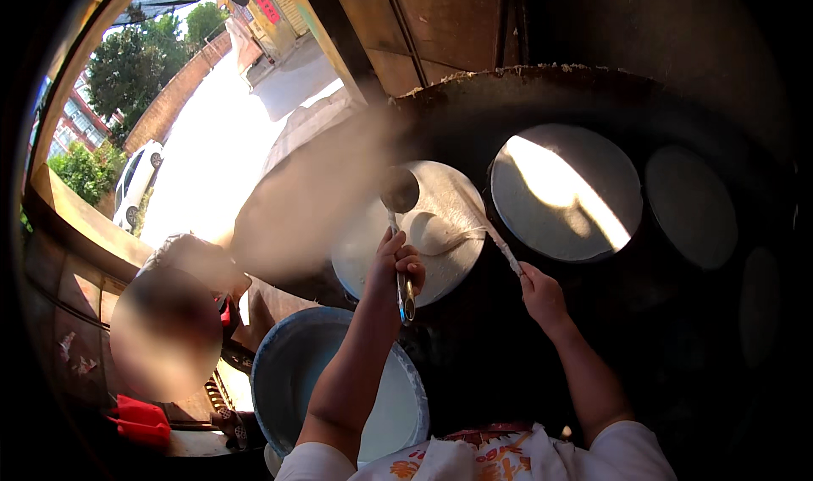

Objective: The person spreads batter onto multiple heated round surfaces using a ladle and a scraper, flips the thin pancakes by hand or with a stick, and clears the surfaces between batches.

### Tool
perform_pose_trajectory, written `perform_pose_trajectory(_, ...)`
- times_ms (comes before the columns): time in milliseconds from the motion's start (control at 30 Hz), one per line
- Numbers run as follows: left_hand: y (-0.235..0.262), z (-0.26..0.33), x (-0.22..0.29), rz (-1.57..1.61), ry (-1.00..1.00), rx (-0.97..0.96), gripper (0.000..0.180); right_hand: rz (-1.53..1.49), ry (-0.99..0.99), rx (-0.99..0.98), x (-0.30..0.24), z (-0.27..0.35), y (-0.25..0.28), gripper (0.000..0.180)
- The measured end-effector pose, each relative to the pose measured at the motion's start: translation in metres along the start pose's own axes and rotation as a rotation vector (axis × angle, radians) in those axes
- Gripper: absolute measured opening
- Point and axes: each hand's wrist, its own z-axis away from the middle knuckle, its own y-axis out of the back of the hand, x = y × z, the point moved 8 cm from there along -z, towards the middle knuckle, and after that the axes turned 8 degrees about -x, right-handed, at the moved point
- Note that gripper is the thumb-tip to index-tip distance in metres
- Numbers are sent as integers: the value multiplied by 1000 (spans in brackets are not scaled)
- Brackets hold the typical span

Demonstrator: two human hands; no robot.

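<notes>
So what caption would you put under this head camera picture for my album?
Left hand tips a ladle of batter onto a round griddle while the right hand spreads with a stick.

Both bare forearms reach forward from the lower edge. The left hand is fisted, knuckles up; the right hand, just right of it, is closed in a pinch.

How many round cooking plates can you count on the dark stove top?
4: one under the ladle at centre, one sunlit beside it, one further right, one dim at the right edge. Others may be hidden in shadow.
</notes>
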Motion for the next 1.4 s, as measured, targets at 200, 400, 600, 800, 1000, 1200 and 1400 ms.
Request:
perform_pose_trajectory(200, 30, 18, -80, 51, -159, 219, 26, -322, -65, -77, 4, 30, -81, 26)
perform_pose_trajectory(400, -36, 79, -56, 1081, 93, -386, 39, -183, 253, 207, -76, 0, -14, 34)
perform_pose_trajectory(600, -111, 126, -39, 745, 100, -598, 37, -123, 104, -224, -51, 49, -81, 36)
perform_pose_trajectory(800, -131, 227, -117, 350, 464, -877, 43, -168, 55, -51, -48, 144, -67, 33)
perform_pose_trajectory(1000, -169, 401, -341, 450, 1397, -877, 41, -401, -271, 360, -3, 442, 5, 44)
perform_pose_trajectory(1200, -132, 580, -547, 310, 2280, -659, 36, -204, -746, 1660, 16, 830, 36, 43)
perform_pose_trajectory(1400, -4, 671, -730, -279, 2372, -330, 20, -544, -710, 2283, -2, 977, -13, 42)
